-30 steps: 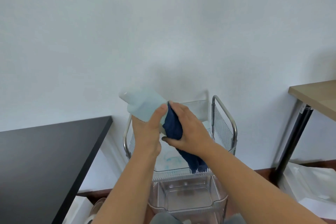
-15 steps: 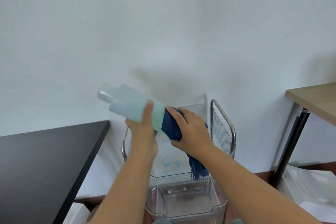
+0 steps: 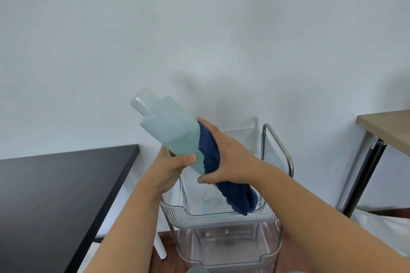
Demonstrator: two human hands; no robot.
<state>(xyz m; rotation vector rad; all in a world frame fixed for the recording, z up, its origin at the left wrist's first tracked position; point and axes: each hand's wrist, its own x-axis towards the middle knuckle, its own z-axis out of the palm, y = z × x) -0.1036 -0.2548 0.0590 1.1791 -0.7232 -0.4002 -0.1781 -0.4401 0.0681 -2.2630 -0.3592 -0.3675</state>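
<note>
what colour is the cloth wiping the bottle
Dark navy blue cloth, clearest in the head view.

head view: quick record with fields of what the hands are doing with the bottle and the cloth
bottle: pale blue-green, capped, tilted with the cap up and to the left
cloth: dark blue, wrapped round the bottle's lower end, tail hanging down
left hand: grips the bottle's body, thumb across it
right hand: holds the cloth round the bottle
cart: clear ribbed trays in a metal frame, below the hands
black table: left of the cart
work: looks like wiping the bottle
</note>
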